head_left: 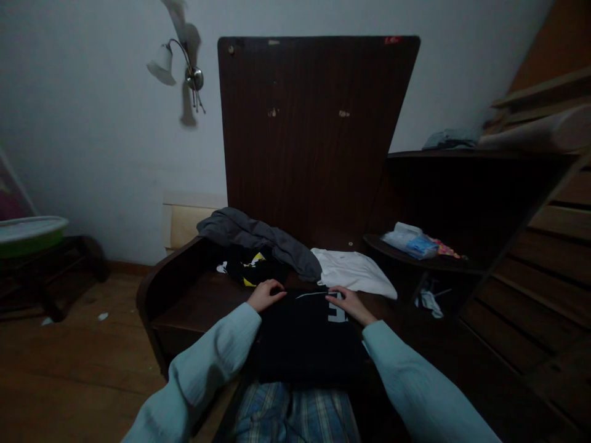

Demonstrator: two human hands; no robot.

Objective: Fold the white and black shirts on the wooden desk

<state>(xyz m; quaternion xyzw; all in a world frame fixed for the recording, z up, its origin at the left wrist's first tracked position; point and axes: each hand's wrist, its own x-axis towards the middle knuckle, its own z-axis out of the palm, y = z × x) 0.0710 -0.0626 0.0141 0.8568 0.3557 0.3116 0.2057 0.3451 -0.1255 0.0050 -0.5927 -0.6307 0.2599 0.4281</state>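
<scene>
A black garment [305,344] with a block of white print lies folded, in front of my body and over the seat's near edge. My left hand [268,295] is closed on its far left corner, thumb and fingers together. At the far right corner, beside the white print, my right hand [348,303] pinches the cloth. Just beyond my hands, a white folded garment [353,269] lies to the right. A dark grey garment [258,237] drapes from the armrest, next to a black cloth with yellow and white patches [253,264].
The dark wooden seat [184,301] has a curved left armrest and a tall back panel [309,135]. On the right, a corner shelf [397,249] holds plastic packets [410,240]. A green basin [32,240] rests on a low stool at left. A lamp [161,64] hangs on the wall.
</scene>
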